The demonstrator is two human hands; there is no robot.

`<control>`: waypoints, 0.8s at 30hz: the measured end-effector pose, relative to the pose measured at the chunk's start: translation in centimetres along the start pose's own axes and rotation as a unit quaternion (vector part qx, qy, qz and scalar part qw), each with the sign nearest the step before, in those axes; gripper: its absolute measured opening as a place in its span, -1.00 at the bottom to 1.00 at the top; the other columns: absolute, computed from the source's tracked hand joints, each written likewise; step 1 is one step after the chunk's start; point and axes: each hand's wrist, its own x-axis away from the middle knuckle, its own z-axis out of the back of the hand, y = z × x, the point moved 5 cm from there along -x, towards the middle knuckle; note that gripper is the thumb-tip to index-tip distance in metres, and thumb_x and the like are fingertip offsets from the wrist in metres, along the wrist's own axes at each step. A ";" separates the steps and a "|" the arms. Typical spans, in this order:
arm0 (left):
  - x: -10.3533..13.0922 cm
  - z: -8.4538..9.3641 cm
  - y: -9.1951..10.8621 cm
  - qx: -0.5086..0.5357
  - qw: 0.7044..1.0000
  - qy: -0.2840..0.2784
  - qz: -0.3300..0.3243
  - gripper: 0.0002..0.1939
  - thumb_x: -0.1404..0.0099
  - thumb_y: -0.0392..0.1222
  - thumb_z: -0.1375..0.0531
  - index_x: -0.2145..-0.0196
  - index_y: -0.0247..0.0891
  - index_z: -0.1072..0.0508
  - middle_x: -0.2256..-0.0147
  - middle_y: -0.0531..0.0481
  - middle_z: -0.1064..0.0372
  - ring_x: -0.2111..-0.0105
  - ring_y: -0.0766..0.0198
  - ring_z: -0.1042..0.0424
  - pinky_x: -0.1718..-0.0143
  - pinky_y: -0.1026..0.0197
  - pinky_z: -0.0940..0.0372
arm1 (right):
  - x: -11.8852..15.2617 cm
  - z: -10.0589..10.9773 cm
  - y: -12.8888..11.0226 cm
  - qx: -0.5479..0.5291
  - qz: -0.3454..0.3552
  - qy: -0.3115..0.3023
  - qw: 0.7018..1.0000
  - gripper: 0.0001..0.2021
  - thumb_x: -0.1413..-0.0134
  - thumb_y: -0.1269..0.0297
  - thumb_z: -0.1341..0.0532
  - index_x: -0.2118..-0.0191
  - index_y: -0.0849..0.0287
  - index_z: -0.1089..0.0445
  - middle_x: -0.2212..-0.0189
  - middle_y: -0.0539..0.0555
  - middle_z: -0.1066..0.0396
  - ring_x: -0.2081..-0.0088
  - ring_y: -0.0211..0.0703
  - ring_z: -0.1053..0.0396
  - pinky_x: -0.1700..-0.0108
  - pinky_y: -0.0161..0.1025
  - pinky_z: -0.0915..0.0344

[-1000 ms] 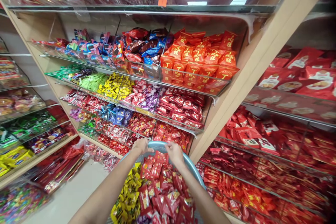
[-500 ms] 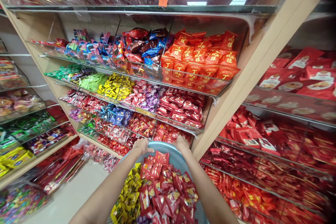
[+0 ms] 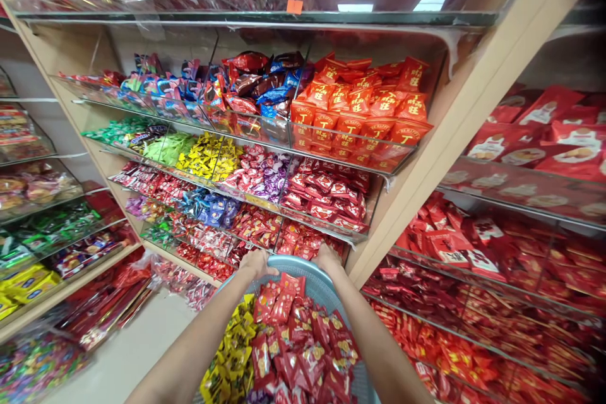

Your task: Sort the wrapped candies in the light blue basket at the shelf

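A blue-green plastic basket (image 3: 310, 268) is at the bottom centre, its far rim close to the lower candy shelves. Yellow-wrapped candies (image 3: 230, 353) lie on its left side, and red-wrapped candies (image 3: 303, 341) fill the middle and right. My left hand (image 3: 255, 263) is closed on the far rim at the left, thumb pointing inward. On the right of the same rim, my right hand (image 3: 327, 259) grips, its fingertips partly hidden. Just beyond the hands sit red packets (image 3: 298, 238) in a clear shelf bin.
Tilted clear bins of candy rise ahead, with orange-red packets (image 3: 360, 101) on top. A wooden upright (image 3: 454, 113) slants at the right, beside more shelves of red packets (image 3: 473, 240). Bagged goods (image 3: 38, 360) lie low at the left by the pale floor (image 3: 137, 328).
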 end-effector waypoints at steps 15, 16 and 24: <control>-0.6 -0.6 -0.4 -0.005 1.000 -0.001 0.005 -0.40 0.19 0.31 -0.17 0.35 -0.25 -0.41 0.34 -0.10 -0.38 0.28 0.09 -0.36 0.28 0.16 -0.24 | 3.0 3.6 -0.4 -0.091 0.097 0.021 0.991 -0.81 0.16 0.20 -0.13 0.58 0.21 -0.33 0.61 0.04 -0.36 0.53 -0.23 -0.30 0.55 -0.36 -0.05; -0.6 -0.6 -0.3 -0.010 1.000 0.000 0.007 -0.39 0.19 0.32 -0.17 0.34 -0.25 -0.40 0.34 -0.11 -0.37 0.28 0.09 -0.36 0.28 0.16 -0.24 | 3.6 3.8 -0.4 -0.100 0.110 0.029 0.989 -0.84 0.16 0.21 -0.13 0.52 0.20 -0.33 0.56 0.03 -0.37 0.50 -0.24 -0.31 0.52 -0.37 -0.07; -0.5 -0.6 -0.4 0.000 1.000 0.001 0.010 -0.41 0.19 0.30 -0.17 0.33 -0.23 -0.39 0.33 -0.08 -0.38 0.29 0.11 -0.37 0.28 0.17 -0.23 | 8.6 0.2 -0.6 -0.151 0.287 -0.050 0.945 -0.71 0.18 0.19 -0.22 0.29 0.14 -0.19 0.39 -0.05 -0.35 0.43 -0.30 -0.27 0.42 -0.39 -0.13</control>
